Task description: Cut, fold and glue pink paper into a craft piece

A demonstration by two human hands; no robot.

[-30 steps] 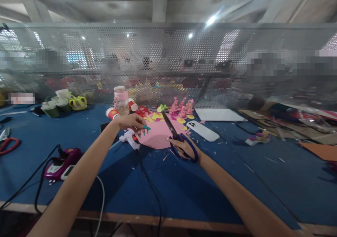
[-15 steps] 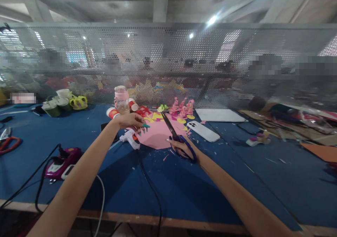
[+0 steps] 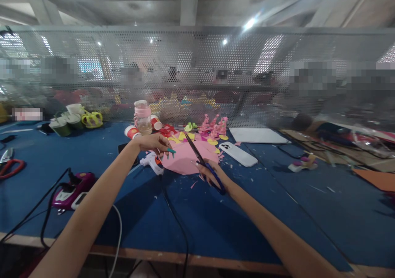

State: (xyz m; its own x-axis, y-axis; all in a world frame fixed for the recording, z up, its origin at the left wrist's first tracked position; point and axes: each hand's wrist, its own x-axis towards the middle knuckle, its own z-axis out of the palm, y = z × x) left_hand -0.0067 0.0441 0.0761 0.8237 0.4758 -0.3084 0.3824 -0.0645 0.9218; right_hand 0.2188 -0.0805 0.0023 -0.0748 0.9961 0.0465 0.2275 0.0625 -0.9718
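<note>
Gripping scissors, right hand, pink paper

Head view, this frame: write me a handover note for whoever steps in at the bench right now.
Left hand: fingers resting on the left edge of the pink sheet, steadying it on the blue table.
Right hand: gripping the blue-handled scissors, blades closed, pointing up and left over the sheet.
Nearby: white glue gun left of the sheet, white phone to its right, paper scraps behind.
Done: sheet's near edge is rounded; trimmings litter the table.
Left: the scissors show no fresh bite into the sheet.
</note>
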